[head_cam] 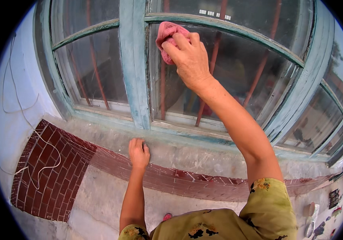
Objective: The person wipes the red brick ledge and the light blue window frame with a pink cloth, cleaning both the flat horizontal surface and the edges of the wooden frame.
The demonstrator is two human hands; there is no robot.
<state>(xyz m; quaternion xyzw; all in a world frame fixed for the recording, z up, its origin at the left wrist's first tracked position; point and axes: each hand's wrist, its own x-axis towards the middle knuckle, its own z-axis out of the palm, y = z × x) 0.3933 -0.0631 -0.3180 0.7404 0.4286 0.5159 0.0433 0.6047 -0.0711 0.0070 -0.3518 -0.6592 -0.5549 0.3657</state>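
Observation:
My right hand holds a bunched pink cloth against the upper left corner of a window pane, just below a weathered green wooden glazing bar. Part of the cloth is hidden by my fingers. Lower and to the left, my left hand rests on the concrete window sill with its fingers curled; whether anything is beneath them cannot be seen. Behind the glass stand reddish-brown bars. A pale blue-green wooden post separates this pane from the one at the left.
A loose white cable hangs down the left wall over dark red brick tiles. More window panes continue at the right. A basin and a dark crate stand on the ground at the lower right.

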